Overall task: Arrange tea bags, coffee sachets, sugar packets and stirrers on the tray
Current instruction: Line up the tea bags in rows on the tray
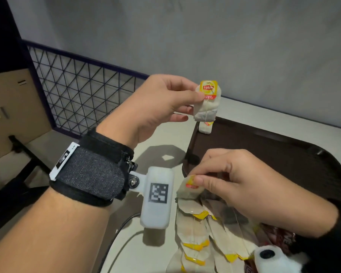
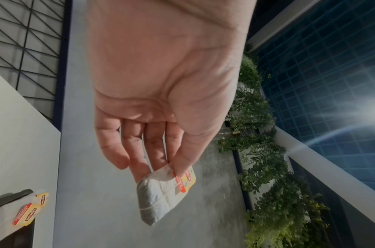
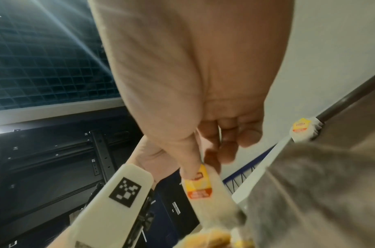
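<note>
We read the coming move as a placement: the Lipton tea bag hangs upright, long axis vertical, from our left hand, thumb and forefinger pinching it by its upper edge at the tag, just above the far left corner of the brown tray in the centre of the head view. One placed tea bag already stands in that corner, directly below the held one. Our left hand is the nearer to that spot, wrist raised, palm turned rightward. Lower in the frame, our right hand pinches the tag of a second tea bag atop the tea bag pile on the bench.
</note>
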